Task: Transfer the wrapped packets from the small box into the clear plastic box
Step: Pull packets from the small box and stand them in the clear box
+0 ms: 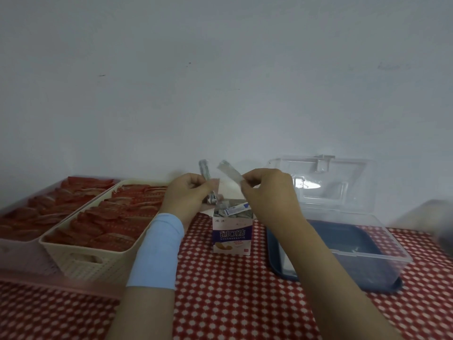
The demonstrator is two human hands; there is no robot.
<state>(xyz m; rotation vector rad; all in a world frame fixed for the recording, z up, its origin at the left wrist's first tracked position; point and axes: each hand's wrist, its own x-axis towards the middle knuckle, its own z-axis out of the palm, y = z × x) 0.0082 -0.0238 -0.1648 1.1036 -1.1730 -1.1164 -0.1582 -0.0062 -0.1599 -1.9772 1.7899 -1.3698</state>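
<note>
A small white and purple cardboard box (232,238) stands open in the middle of the table, with several wrapped packets (234,210) showing inside it. Just above the box, my left hand (186,192) grips a bunch of wrapped packets (205,170) that stick upward. My right hand (267,190) pinches a single wrapped packet (229,172), tilted up to the left. The clear plastic box (382,238) with a blue inside sits to the right, its clear lid (328,177) raised at the back.
A cream woven basket (90,263) full of red packets stands at the left, with a pink tray (22,241) of more red packets beyond it. The table carries a red and white patterned cloth (220,290). A grey wall rises behind.
</note>
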